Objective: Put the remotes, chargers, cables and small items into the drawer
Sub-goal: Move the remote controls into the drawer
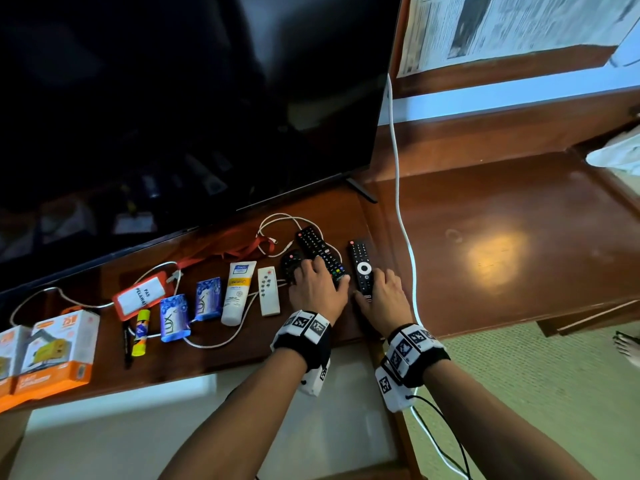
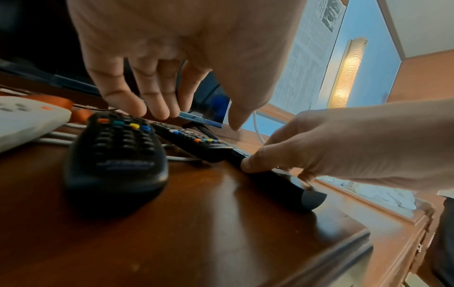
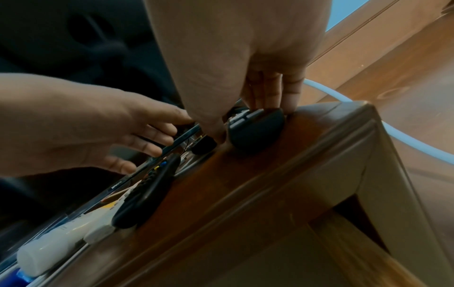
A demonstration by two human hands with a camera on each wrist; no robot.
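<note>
Three black remotes lie at the right end of the wooden TV stand (image 1: 242,355). My left hand (image 1: 317,282) hovers with spread, nearly straight fingers (image 2: 137,104) over a rounded black remote (image 2: 115,155) and a long black remote (image 1: 320,252); it grips neither. My right hand (image 1: 372,289) pinches the near end of the black remote with a white ring (image 1: 362,268), thumb on one side and fingers (image 3: 270,93) on the other, as the right wrist view shows. That remote (image 3: 255,132) lies on the stand near its corner. A white remote (image 1: 268,291) lies left of my left hand.
Left along the stand lie a lotion tube (image 1: 239,292), two blue soap packs (image 1: 207,299), a glue stick (image 1: 141,332), an orange card holder (image 1: 140,296), thin white cables (image 1: 225,337) and orange boxes (image 1: 59,351). A TV (image 1: 173,98) stands behind. A thick white cable (image 1: 403,220) hangs beside a lower desk (image 1: 502,244).
</note>
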